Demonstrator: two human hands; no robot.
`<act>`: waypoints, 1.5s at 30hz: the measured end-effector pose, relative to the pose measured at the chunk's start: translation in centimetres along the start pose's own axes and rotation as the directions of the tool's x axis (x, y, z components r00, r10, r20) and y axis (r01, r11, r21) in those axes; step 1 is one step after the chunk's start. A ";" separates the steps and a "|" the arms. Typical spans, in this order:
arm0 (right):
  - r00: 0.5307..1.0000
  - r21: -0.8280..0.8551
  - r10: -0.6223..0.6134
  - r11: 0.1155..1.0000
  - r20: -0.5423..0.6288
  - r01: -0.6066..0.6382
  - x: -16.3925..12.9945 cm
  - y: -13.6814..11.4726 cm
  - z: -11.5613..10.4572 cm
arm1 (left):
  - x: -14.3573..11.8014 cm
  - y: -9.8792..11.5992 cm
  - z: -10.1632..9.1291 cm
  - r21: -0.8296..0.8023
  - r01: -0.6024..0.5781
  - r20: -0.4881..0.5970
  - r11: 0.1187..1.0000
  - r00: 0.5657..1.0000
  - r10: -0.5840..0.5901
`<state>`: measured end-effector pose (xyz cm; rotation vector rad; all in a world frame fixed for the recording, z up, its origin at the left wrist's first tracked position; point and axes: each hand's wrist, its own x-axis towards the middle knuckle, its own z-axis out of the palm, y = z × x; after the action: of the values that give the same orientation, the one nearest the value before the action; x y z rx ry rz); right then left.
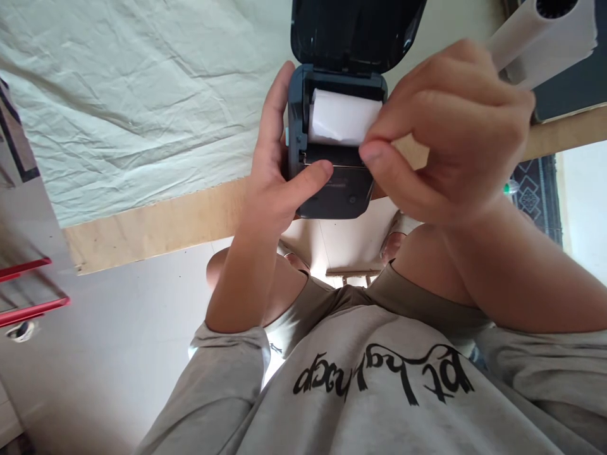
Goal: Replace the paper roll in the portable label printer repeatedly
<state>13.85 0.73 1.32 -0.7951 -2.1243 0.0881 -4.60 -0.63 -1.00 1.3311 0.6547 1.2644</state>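
A small dark portable printer (337,189) is held above the table's front edge, its glossy black lid (355,35) swung up and away from me. Inside its bay lies a white paper roll (344,117). My left hand (279,170) grips the printer from the left, with the thumb across its front and the fingers mostly hidden behind it. My right hand (450,126) pinches with thumb and forefinger at the right edge of the roll's paper, by the printer's right side.
A pale green cloth (142,95) covers the wooden table (156,215). A large white roll (526,31) and a dark flat item (573,88) sit at the far right. Red bars (33,309) stand low on the left, near the floor (133,354).
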 end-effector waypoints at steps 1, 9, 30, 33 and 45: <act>1.000 -0.016 0.019 1.000 -0.012 -0.020 0.0 0.1 0.0 | 0.0 0.1 0.1 0.015 0.019 -0.019 1.000 1.000 -0.019; 0.996 -0.075 0.086 0.993 -0.017 -0.087 0.6 0.0 -0.3 | 0.4 -2.4 -0.5 0.047 -0.093 -0.023 0.995 0.995 0.094; 0.847 -0.059 0.429 0.899 0.314 -0.433 2.7 -0.2 -1.0 | 0.2 -1.1 -0.4 0.029 0.069 -0.021 0.997 0.997 -0.068; 0.919 0.049 0.315 0.941 0.236 -0.335 2.1 -0.1 -1.1 | -0.3 0.3 1.0 -0.030 0.155 -0.096 0.987 0.983 -0.158; 0.981 0.159 0.149 0.973 0.126 -0.168 0.5 -0.7 -1.2 | 0.0 -1.2 -0.7 0.051 0.108 -0.048 0.993 0.993 -0.106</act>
<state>14.15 0.18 2.62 -0.8747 -2.1226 0.4022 -4.88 -0.15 -2.23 1.2965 0.7861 1.2002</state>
